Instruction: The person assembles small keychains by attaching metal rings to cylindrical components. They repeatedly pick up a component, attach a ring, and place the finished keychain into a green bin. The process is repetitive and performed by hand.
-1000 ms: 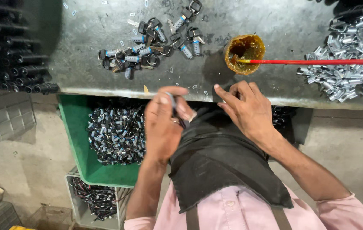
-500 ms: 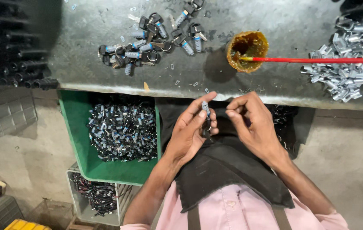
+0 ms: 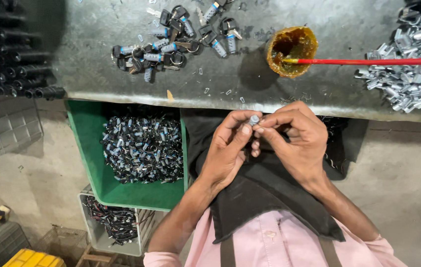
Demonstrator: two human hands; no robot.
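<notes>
Both our left hand (image 3: 228,151) and right hand (image 3: 294,136) pinch a small metal lock cylinder (image 3: 254,119) between closed fingertips, just near of the bench edge (image 3: 220,105), above the apron (image 3: 260,193), keeping finished locks (image 3: 171,42) far.

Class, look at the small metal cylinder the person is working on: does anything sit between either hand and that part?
Nothing visible does. The small metal cylinder is already pinched between fingertips of the left hand and right hand, over the dark apron.

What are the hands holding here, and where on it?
A small metal cylinder, pinched between the fingertips of the left hand and right hand; only its rounded top end shows.
</notes>
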